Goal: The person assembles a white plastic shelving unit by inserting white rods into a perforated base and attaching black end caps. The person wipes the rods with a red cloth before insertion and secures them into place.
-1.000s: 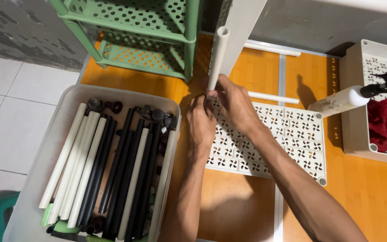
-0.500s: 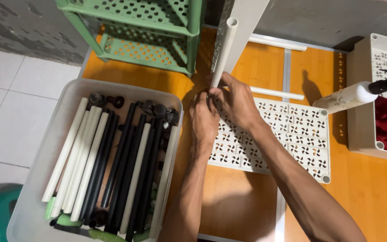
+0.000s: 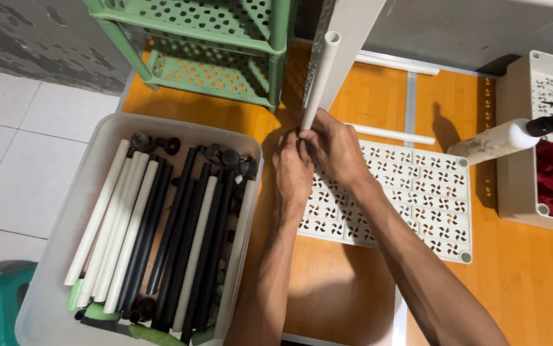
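**White tube gripped at shelf corner**

Spread beneath everything: orange wooden table (image 3: 533, 295). At nine o'clock of the hands, clear plastic bin (image 3: 52, 256) packed with black and white tubes (image 3: 161, 237). At twelve o'clock, green perforated rack (image 3: 212, 38). At three o'clock, flat white perforated shelf panel (image 3: 411, 192). Standing upright from its near-left corner, white tube (image 3: 320, 77). Closed around the tube's base, right hand (image 3: 334, 150); pressed alongside with fingers curled at the same spot, left hand (image 3: 292, 173).

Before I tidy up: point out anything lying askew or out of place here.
The white spray bottle lies tipped on its side, its black nozzle over the white tray's rim. Two white tubes lie loose on the orange floor. Nothing looks spilled or broken.
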